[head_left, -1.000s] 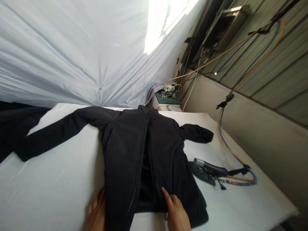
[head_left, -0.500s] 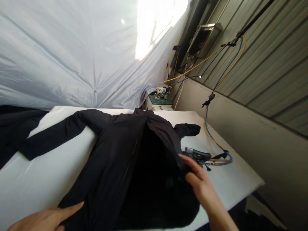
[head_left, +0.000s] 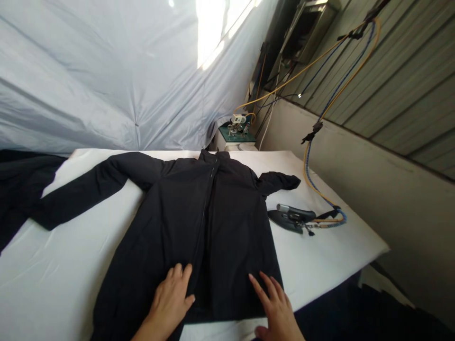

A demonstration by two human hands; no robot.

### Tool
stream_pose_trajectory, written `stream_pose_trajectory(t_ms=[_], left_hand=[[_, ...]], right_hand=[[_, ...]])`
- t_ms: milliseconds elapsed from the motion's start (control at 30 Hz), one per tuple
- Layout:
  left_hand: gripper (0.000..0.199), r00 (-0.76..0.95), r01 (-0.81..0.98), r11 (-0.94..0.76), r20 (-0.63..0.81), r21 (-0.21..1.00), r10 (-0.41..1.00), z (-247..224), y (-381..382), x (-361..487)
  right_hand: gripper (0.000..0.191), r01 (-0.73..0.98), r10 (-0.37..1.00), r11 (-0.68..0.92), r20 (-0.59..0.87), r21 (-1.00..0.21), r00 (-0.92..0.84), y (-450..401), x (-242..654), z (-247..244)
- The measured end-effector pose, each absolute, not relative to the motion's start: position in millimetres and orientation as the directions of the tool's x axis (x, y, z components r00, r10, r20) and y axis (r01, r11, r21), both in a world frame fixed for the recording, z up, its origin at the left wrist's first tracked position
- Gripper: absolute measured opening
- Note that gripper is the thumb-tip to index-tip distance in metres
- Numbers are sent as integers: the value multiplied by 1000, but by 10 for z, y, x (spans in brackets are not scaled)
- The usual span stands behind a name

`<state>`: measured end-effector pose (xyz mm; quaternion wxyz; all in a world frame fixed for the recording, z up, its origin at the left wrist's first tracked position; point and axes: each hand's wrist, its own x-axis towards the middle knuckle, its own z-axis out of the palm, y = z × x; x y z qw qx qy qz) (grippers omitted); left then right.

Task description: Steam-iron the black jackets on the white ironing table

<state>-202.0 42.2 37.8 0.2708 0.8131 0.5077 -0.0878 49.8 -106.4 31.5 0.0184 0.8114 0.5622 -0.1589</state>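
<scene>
A black jacket (head_left: 234, 203) lies front side up, its collar at the far end and its sleeves out to the sides. The two front panels lie nearly together, with a narrow dark gap along the zipper. My left hand (head_left: 171, 298) rests on the left panel near the zipper edge, fingers stretched out and thumb apart. On the lower right panel, close to the hem, my right hand (head_left: 273, 303) lies with its fingers spread. Neither hand grips the cloth.
An iron (head_left: 292, 218) with a blue and orange hose stands right of the jacket on the white-covered table (head_left: 330, 255). More dark cloth (head_left: 24, 184) lies at the left. A sewing machine (head_left: 237, 125) stands behind the table, near a white sheet (head_left: 106, 71).
The right front panel, held up by my right hand before, now lies flat, covering the dark inside. My right hand has let go and spread out. My left hand has moved right, towards the zipper.
</scene>
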Motion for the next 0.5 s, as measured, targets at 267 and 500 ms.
stream_pose_trajectory(t_ms=[267, 500], left_hand=[[13, 476, 780, -140, -433, 610, 766, 222, 687, -2008], [14, 587, 512, 70, -409, 856, 698, 289, 491, -1413]], right_hand=[[77, 877, 907, -391, -277, -278, 316, -873, 647, 313], [55, 807, 879, -443, -15, -391, 476, -1008, 926, 1063]])
